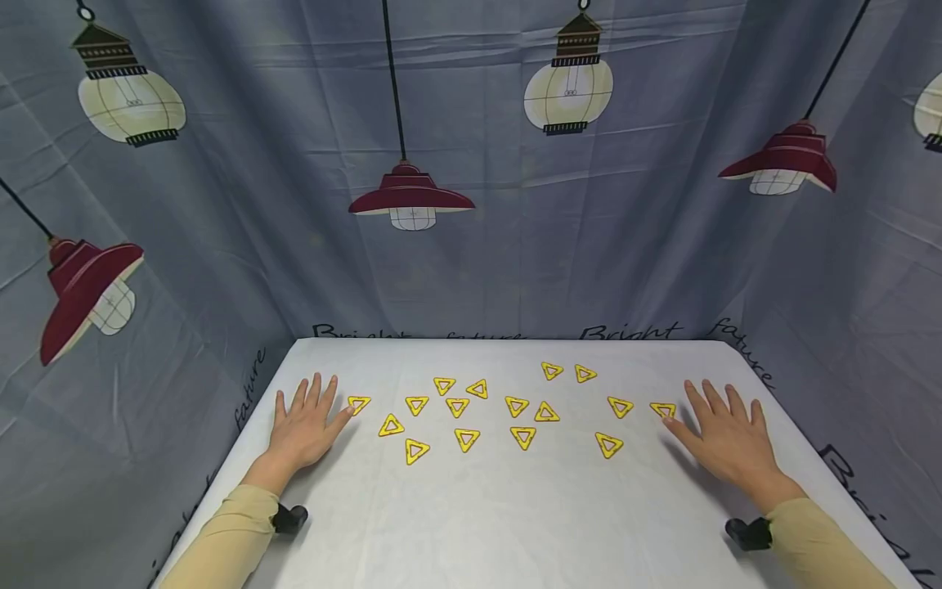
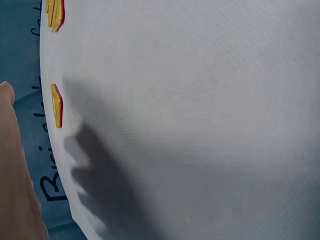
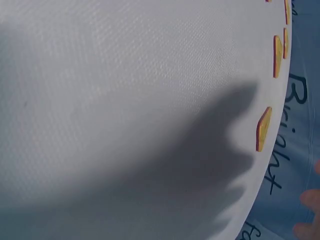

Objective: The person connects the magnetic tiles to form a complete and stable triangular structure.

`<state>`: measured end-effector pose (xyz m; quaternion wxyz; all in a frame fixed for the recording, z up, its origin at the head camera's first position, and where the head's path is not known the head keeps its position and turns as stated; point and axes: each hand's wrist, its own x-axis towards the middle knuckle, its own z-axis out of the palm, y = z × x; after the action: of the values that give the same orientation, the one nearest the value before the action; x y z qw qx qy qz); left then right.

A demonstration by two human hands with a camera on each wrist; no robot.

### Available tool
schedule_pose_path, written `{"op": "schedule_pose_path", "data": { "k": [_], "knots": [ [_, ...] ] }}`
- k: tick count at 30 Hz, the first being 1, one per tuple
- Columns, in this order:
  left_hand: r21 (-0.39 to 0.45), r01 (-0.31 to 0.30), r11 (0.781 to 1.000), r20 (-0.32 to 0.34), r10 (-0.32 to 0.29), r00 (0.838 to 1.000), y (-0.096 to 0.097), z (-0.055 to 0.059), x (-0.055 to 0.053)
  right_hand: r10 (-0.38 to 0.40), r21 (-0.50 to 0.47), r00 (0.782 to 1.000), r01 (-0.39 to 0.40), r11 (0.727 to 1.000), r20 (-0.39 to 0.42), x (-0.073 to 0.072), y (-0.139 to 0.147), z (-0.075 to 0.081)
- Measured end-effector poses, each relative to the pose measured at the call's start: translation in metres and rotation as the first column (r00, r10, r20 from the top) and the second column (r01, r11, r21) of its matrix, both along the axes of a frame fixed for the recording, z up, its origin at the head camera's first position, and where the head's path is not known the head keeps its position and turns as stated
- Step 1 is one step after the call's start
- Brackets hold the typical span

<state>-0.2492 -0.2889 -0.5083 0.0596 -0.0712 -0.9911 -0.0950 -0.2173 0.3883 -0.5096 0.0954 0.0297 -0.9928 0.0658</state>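
Several yellow triangular rings with open centres lie scattered across the white table. My left hand is spread palm down over the table's left side, fingers straight, its thumb overlapping the edge of the leftmost triangle. At the right side my right hand is spread the same way, thumb tip at the lower edge of the rightmost triangle. Neither hand holds anything. In the left wrist view a yellow triangle with a red underside lies past the hand's shadow; the right wrist view shows a similar triangle.
Between the hands lie more triangles, such as one triangle near the middle and another triangle to the right. A grey-blue curtain printed with lamps and lettering surrounds the table. Black wrist mounts sit at both sleeves.
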Motion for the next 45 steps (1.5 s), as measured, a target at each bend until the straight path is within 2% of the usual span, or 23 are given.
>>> {"op": "schedule_pose_path", "data": {
  "k": [6,14,20,31,40,45],
  "knots": [
    [0.011,-0.001,1.000,-0.010,0.001,1.000,0.002,-0.001,-0.001,0.012,-0.002,1.000,-0.012,1.000,-0.009,-0.001,-0.002,0.001],
    [0.011,-0.003,1.000,0.031,0.002,1.000,0.005,0.002,-0.001,0.028,-0.003,1.000,-0.028,1.000,-0.005,-0.002,-0.010,0.004],
    [0.024,0.009,1.000,0.032,-0.009,0.999,0.010,0.003,-0.001,0.042,-0.013,0.999,-0.042,0.999,-0.022,-0.003,-0.019,0.006],
    [0.059,0.036,0.998,0.024,-0.037,0.999,0.022,0.005,-0.001,0.115,-0.062,0.992,-0.118,0.991,-0.054,-0.003,-0.042,0.014],
    [0.084,0.096,0.992,-0.007,-0.095,0.995,0.035,0.010,0.006,0.206,-0.058,0.969,-0.215,0.975,-0.134,-0.002,-0.065,0.017],
    [0.111,0.155,0.982,-0.043,-0.151,0.988,0.042,0.009,0.008,0.241,-0.067,0.961,-0.251,0.966,-0.138,-0.002,-0.081,0.016]
  ]
}}
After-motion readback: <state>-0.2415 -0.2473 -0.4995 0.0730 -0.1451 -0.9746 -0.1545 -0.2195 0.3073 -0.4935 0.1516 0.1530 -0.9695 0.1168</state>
